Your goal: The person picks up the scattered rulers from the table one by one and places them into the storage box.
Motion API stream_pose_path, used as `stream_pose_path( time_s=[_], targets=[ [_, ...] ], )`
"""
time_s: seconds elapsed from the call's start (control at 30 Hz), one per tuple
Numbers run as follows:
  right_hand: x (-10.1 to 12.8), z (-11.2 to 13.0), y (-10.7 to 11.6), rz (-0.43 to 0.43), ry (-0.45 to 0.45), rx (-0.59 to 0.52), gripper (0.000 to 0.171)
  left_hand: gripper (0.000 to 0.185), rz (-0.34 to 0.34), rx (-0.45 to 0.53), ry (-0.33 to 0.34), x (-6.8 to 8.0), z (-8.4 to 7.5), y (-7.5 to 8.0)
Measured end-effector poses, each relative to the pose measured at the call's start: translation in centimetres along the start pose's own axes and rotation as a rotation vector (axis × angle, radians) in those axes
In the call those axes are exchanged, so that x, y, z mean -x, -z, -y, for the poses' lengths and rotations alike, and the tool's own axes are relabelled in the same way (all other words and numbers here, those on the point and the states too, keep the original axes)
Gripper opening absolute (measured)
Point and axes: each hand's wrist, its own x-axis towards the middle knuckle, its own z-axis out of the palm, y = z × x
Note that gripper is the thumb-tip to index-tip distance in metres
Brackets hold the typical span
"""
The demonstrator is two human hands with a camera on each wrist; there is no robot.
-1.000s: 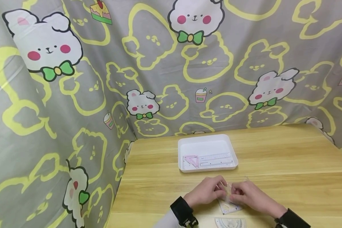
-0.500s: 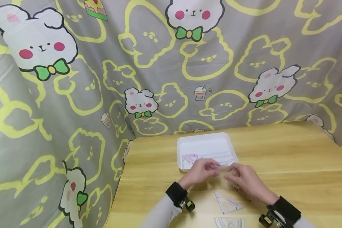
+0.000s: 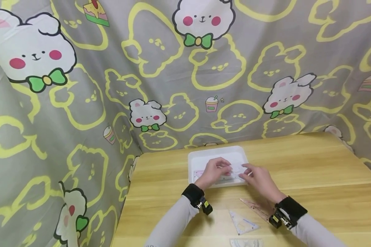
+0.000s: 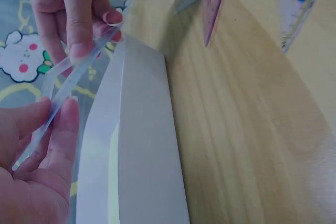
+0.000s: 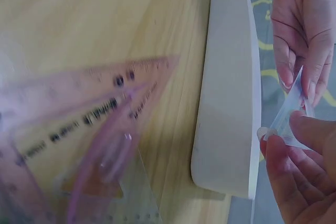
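Observation:
Over the white tray [image 3: 245,156], my left hand [image 3: 214,171] and right hand [image 3: 259,178] hold a thin clear plastic piece [image 3: 236,170] between them. In the left wrist view, the thumb and fingers of the left hand [image 4: 37,156] pinch one end of the clear piece [image 4: 79,72], seen nearly edge-on. The right hand [image 5: 307,166] pinches its other end. From the right wrist the clear piece [image 5: 287,116] looks roughly triangular; its exact kind is unclear. A small pink set square [image 3: 198,173] lies in the tray, partly hidden by the left hand.
On the wooden table [image 3: 321,206], a pink set square [image 3: 255,208] lies under the right forearm. Nearer the front are a clear set square [image 3: 242,223] and a clear protractor [image 3: 246,243]. A patterned curtain [image 3: 179,68] hangs behind and at the left.
Both hands have moved forward from above the clear set square to over the tray, carrying the clear piece. The pink set square on the table is now uncovered. The head view has shifted slightly.

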Motion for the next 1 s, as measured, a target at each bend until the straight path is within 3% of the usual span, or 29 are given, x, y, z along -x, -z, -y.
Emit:
stream_pose_path(
  time_s=[0.33, 0.57, 0.7, 0.87, 1.0],
  targets=[
    [-3.8, -1.7, -0.1, -0.059, 0.029, 0.077, 0.04, 0.01, -0.071, -0.034, -0.004, -3.7, -0.1, 0.2],
    [-6.4, -2.3, -0.6, -0.058, 0.005, 0.098, 0.047, 0.009, -0.16, -0.018, 0.079, -5.7, 0.6, 0.5],
    [-7.3, -2.8, -1.3, -0.049, 0.026, 0.108, 0.042, 0.008, -0.212, -0.012, 0.117, -6.7, 1.4, 0.6],
    [-7.8, -3.2, -2.2, -0.005, 0.051, 0.153, 0.033, 0.009, -0.331, -0.072, 0.167, -8.2, 2.4, 0.4],
    [-8.3, -3.2, -2.9, 0.027, 0.076, 0.213, 0.031, 0.01, -0.382, -0.133, 0.198, -9.3, 3.1, 0.3]
  ],
)
